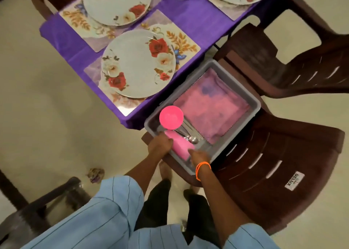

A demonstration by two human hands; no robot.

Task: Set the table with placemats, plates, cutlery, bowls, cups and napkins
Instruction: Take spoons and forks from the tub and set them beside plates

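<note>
Hands at the grey bin point(253, 105) on a brown chair point(283, 163).
Left hand point(160, 144) grips the pink stack point(180, 147); right hand point(200, 157) touches its other end, fingers hidden, so its grip cannot be told. Pink bowl point(171, 117) sits at 12 o'clock of the hands, spoons point(192, 138) beside it, pink napkins point(211, 105) at 1 o'clock. Plates point(137, 63) on placemats point(185, 40) lie on the purple table point(198, 18) at 11 o'clock.

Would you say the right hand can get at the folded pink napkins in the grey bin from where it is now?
Probably yes. The right hand is already inside the grey bin, beside the pink cup. The pink napkins lie uncovered further along, with only the spoons between.
</note>
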